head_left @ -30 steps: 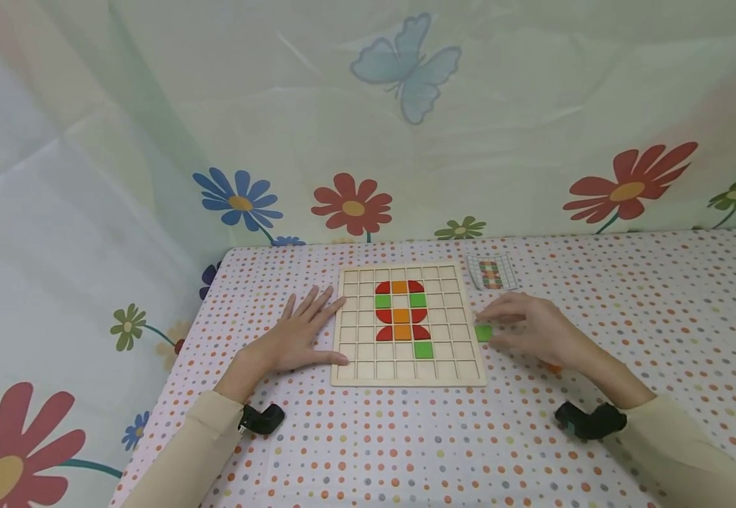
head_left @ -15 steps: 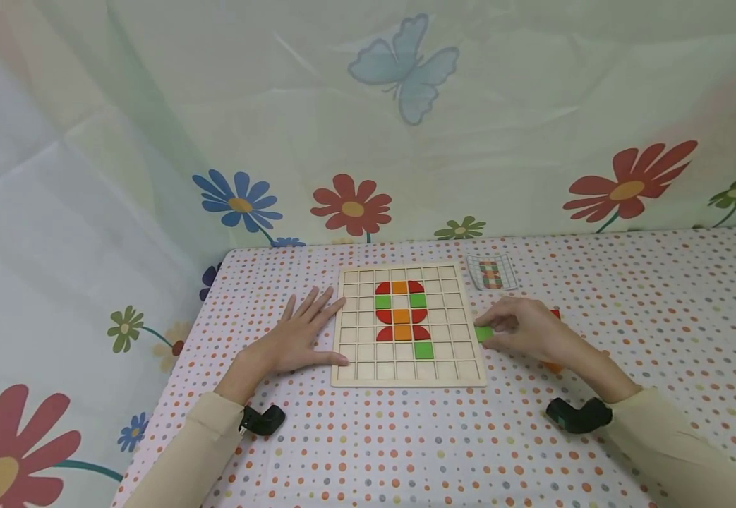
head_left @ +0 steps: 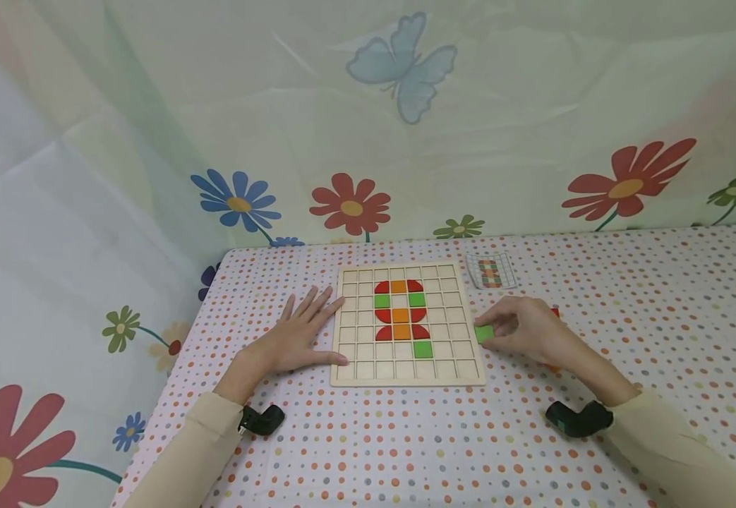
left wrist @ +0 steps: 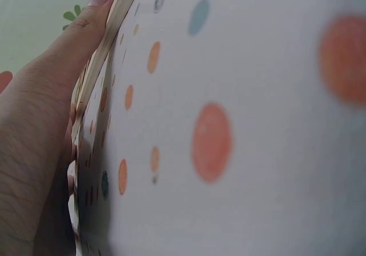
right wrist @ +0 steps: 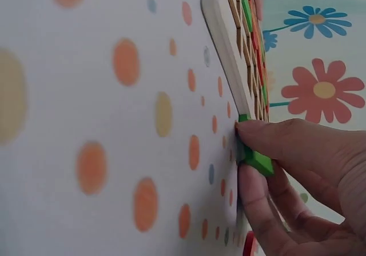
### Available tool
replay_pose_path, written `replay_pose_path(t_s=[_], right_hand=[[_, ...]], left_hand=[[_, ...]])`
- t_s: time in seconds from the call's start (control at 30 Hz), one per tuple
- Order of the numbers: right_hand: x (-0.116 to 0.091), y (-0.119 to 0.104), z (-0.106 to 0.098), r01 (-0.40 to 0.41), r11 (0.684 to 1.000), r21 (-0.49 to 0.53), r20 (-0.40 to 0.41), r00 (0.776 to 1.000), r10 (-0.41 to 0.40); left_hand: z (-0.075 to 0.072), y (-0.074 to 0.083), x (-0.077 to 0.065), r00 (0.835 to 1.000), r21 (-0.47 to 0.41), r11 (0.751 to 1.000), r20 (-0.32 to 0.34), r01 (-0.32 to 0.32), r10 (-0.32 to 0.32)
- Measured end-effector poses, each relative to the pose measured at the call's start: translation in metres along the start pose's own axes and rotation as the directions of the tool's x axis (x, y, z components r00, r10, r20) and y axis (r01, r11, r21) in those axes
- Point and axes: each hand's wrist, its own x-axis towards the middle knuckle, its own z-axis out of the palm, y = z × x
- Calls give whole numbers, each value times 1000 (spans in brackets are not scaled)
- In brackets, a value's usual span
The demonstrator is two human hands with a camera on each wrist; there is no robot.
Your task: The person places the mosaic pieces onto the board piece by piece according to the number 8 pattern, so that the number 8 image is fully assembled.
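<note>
A wooden grid board [head_left: 450, 370] lies on the table, with red, orange and green pieces set in its middle cells. A single green square [head_left: 423, 349] sits in a cell below the others. Along the board's left edge rests my left hand [head_left: 294, 339], fingers spread and straight, thumb on the frame. Just off the right edge, my right hand [head_left: 529, 330] pinches a green square tile [head_left: 484, 334] between thumb and fingers. In the right wrist view this green tile [right wrist: 260, 162] stands tilted close to the cloth, beside the board's pale side [right wrist: 223, 33].
A small card [head_left: 492, 271] printed with a coloured grid pattern lies behind the right hand. Red [head_left: 555, 311] and orange [head_left: 553, 367] pieces show partly from behind that hand and wrist. The dotted cloth [head_left: 380, 451] runs to a flowered backdrop.
The right hand's thumb and fingers have closed on the green tile, which now looks slightly tilted. A red piece has come into sight behind that hand. The left hand stays in place.
</note>
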Motion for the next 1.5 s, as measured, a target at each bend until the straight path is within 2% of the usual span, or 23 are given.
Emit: replay_pose_path(t_s=[0.4,0.6,0.87,1.03,1.33,1.5], right_hand=[[-9,-2,4,-53,996,69,-47,997,56],[-3,-21,7,37,994,98,-81,996,-30],[18,-55,41,141,976,164,18,989,-146],[28,-72,64,167,961,222,61,981,-185],[36,-88,90,117,960,255,67,988,-138],[36,-88,98,138,965,225,56,986,-154]], left_hand=[[-1,0,0,1000,0,1000,3,-4,4],[-1,0,-2,1000,-5,1000,-3,6,-6],[-1,-1,-1,1000,-14,1000,0,-2,2],[-1,0,0,1000,-11,1000,0,-4,4],[-4,4,0,1000,-12,1000,9,1,-1],[-5,4,-1,1000,-14,1000,10,4,-4]])
